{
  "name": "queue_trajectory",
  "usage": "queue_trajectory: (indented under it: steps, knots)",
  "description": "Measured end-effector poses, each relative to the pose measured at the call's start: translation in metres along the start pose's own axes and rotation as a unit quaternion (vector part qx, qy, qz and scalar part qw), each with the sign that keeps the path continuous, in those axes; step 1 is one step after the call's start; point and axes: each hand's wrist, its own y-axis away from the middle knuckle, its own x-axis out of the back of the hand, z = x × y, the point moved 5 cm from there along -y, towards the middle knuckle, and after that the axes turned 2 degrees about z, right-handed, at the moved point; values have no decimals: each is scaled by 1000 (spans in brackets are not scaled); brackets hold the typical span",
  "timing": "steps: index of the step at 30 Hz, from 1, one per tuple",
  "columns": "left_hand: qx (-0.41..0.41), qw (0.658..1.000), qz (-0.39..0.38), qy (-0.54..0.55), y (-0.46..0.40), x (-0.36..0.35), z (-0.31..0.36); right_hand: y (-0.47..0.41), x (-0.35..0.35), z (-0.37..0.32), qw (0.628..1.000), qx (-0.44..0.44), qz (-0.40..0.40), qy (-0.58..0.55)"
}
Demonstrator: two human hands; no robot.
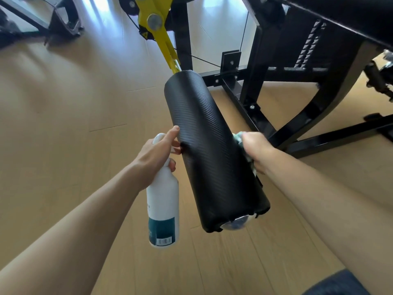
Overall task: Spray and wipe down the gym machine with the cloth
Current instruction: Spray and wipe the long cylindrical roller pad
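Cloth (241,139) in right hand (256,149), against roller pad (210,150)

Both bare forearms reach forward side by side. The left hand (158,150) curls round the neck of a white plastic spray bottle (163,201), index finger extended forward. The right hand (256,149), knuckles up, grips a crumpled pale green cloth (239,139).

Both forearms are bare from the elbow down, with no sleeves, watch, bracelet or rings showing. The left hand (158,149) has short, unpainted nails on its thumb and fingers. The right hand (256,149) shows only its back. At the lower right corner sits a patch of dark blue-grey clothing (338,284).
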Motion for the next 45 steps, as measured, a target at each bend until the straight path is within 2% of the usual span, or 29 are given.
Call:
queue_trajectory:
  steps: [3, 5, 10, 13, 17, 21, 24, 28, 34, 37, 40, 45]
  knots:
    - [53, 997, -41, 42, 3, 0, -6, 3, 1, 4, 999, -19, -9, -25]
    - [60, 996, -63, 10, 6, 0, -10, 2, 9, 0, 999, -6, 10, -45]
    - [-89, 983, 14, -161, 14, 8, 13, -5, 21, 1, 997, 1, 27, -76]
    - [-152, 966, 11, -210, 22, 8, 25, -4, 19, -2, 996, 12, 27, -88]
    - [-174, 952, -46, -247, 34, 6, 27, 5, 15, -10, 996, 35, 19, -77]
    - [-123, 946, -149, -262, 47, -5, 10, 7, 18, -6, 997, 35, 26, -66]
    - [-110, 939, -174, -275, 60, -11, 2, 8, 25, -2, 996, 29, 34, -74]
    - [-101, 940, -161, -284, 75, -18, 8, 14, 32, -3, 995, 15, 45, -88]
    - [-47, 932, -136, -332, 77, -22, 11, 15, 34, 2, 995, 8, 40, -90]
    - [-32, 938, -148, -311, 79, -18, 9, 16, 40, 3, 995, 5, 46, -91]
    - [-62, 949, -149, -269, 77, -15, 10, 16, 44, 4, 995, 1, 52, -90]
    - [-98, 972, -32, -211, 57, -2, 17, 12, 44, 5, 994, 1, 58, -90]
